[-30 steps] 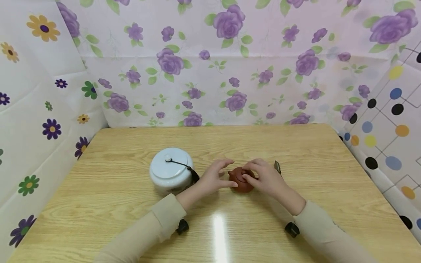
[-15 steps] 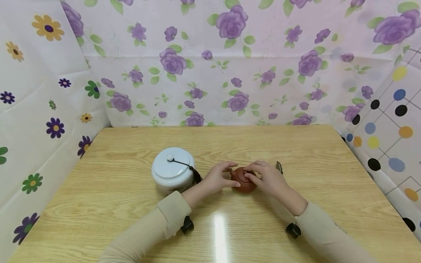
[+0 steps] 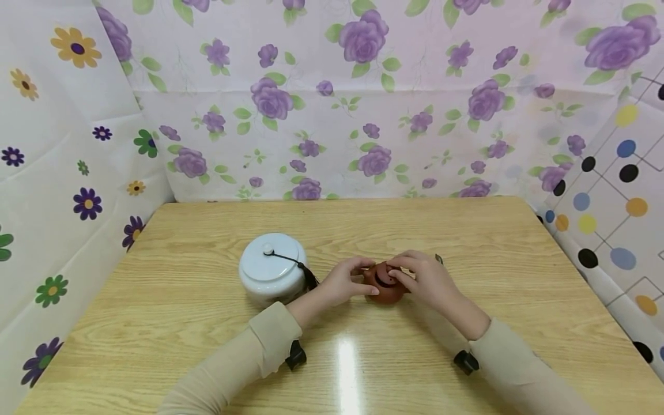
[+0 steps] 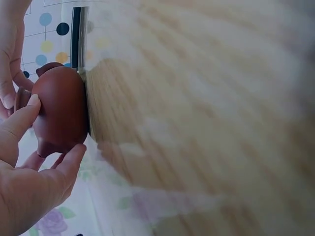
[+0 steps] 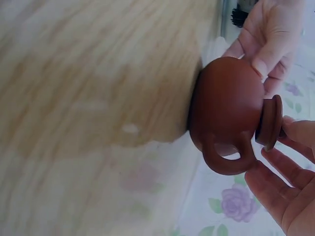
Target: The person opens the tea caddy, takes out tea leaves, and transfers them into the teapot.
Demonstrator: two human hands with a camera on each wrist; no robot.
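Note:
A small red-brown clay teapot (image 3: pixel 386 297) stands on the wooden table in the head view. My left hand (image 3: pixel 339 282) holds its body on the spout side, thumb against the near side near the top. My right hand (image 3: pixel 427 279) pinches the teapot lid (image 5: pixel 270 123) by its knob. A dark gap shows between lid and pot in the head view; the lid is raised and tilted at the opening. In the right wrist view the looped handle (image 5: pixel 229 167) is beside my right fingers. The inside of the pot is hidden.
Left of the teapot stands a white lidded jar (image 3: pixel 272 276) with a black tassel (image 3: pixel 309 279), close to my left forearm. A small dark object (image 3: pixel 438 259) shows behind my right hand, mostly hidden. Floral cloth (image 3: pixel 332 127) hangs behind the table (image 3: pixel 207 346).
The lid has come up off the pot's opening with my right hand, which has shifted slightly right. My left hand has closed in on the teapot's spout side.

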